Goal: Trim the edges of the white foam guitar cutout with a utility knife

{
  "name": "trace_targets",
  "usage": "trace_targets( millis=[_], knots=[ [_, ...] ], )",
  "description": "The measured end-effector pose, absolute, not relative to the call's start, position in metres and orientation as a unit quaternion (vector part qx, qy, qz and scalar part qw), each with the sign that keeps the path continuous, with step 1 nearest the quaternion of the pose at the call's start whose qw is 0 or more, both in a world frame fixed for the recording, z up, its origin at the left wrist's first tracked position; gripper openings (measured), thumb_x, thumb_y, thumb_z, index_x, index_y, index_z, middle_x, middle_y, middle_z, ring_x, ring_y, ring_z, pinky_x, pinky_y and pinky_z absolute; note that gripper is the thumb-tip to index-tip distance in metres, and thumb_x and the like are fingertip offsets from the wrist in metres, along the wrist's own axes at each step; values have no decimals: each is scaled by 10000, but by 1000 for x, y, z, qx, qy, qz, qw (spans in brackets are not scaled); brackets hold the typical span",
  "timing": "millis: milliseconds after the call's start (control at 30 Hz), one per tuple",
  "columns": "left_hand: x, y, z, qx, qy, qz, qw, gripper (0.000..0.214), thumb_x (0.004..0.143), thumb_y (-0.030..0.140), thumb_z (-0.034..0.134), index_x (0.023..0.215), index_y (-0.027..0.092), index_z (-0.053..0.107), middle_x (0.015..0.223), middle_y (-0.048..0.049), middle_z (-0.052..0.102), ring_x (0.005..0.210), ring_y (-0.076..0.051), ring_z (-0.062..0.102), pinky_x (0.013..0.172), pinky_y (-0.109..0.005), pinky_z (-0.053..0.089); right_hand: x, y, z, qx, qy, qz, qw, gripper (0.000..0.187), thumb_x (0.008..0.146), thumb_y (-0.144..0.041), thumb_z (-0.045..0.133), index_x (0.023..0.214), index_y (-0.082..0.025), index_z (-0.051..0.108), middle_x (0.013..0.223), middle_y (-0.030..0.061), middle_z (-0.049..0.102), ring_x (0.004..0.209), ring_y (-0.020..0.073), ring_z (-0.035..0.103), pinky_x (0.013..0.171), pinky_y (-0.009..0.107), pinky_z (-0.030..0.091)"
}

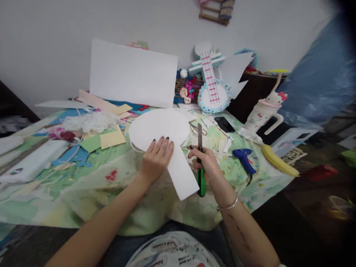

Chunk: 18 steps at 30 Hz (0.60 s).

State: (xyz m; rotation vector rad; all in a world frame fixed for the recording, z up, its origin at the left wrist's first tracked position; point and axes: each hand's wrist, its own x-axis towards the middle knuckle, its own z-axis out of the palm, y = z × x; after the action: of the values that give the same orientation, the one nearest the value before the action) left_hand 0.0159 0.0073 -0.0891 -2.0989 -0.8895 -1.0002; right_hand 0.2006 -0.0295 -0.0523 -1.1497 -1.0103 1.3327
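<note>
A white foam-board-like cutout [158,126] lies in the middle of the table, round at the far end. A straight white strip [182,174] runs from it toward me; whether the two are one piece is hidden under my fingers. My left hand [158,157] rests on the cutout where the strip meets it, fingers laid flat. Just right of the strip, my right hand [207,163] grips a utility knife [200,181] with a green and black handle. Its long blade is out and points away from me. Beneath the round part, the edge of another white round shape shows.
A blue glue gun [244,159], a banana [279,160], a dark phone [224,124] and a white tumbler [261,115] stand or lie at right. Paper scraps [112,139] and white stringy material [89,121] cover the left. A decorated banjo model [213,89] leans at the back beside a white board [133,74].
</note>
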Motion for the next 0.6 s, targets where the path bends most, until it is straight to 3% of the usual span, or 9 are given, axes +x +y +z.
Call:
trace_targets(
  millis=[100, 167, 267, 367, 433, 600],
  knots=[
    [16, 20, -99, -800, -373, -345, 319, 312, 876, 95, 434, 1127, 89, 619, 1165, -202, 645, 1148, -329, 573, 921, -503, 473, 198, -26, -60, -489, -426, 592, 480, 301, 593, -338, 748, 779, -144, 612, 527, -62, 490, 354, 26, 286, 363, 203, 164],
    [13, 22, -104, -807, -384, -326, 308, 346, 877, 93, 405, 1162, 87, 600, 1178, -197, 639, 1157, -323, 568, 941, -507, 456, 198, -31, -68, -492, -426, 605, 459, 420, 490, -272, 810, 847, -138, 635, 528, -60, 528, 386, 55, 395, 387, 198, 260],
    [1, 24, -105, -813, -421, -324, 241, 474, 851, 65, 368, 1312, 101, 474, 1275, -179, 584, 1232, -312, 505, 1046, -553, 337, 204, -38, -74, -487, -425, 609, 459, 485, 451, -258, 824, 886, -137, 647, 598, -33, 602, 511, 110, 542, 484, 221, 381],
    [-20, 32, -97, -761, -516, -359, 160, 623, 817, 127, 426, 1424, 93, 288, 1422, -227, 412, 1358, -367, 314, 1064, -629, 240, 216, -38, -69, -479, -433, 604, 468, 489, 468, -262, 818, 915, -123, 677, 596, -39, 588, 531, 102, 536, 495, 212, 364],
    [-35, 38, -91, -700, -567, -419, 116, 680, 819, 210, 470, 1441, 91, 222, 1443, -261, 354, 1365, -369, 298, 1055, -602, 284, 224, -37, -65, -475, -440, 599, 471, 486, 475, -255, 817, 925, -121, 694, 590, -46, 569, 516, 89, 515, 479, 206, 338],
    [-61, 43, -82, -699, -553, -450, 66, 850, 729, 291, 607, 1444, 97, 189, 1485, -243, 261, 1399, -363, 209, 1117, -548, 237, 233, -34, -55, -470, -448, 597, 472, 450, 470, -247, 821, 894, -140, 717, 585, -45, 562, 515, 99, 528, 484, 221, 355]
  ],
)
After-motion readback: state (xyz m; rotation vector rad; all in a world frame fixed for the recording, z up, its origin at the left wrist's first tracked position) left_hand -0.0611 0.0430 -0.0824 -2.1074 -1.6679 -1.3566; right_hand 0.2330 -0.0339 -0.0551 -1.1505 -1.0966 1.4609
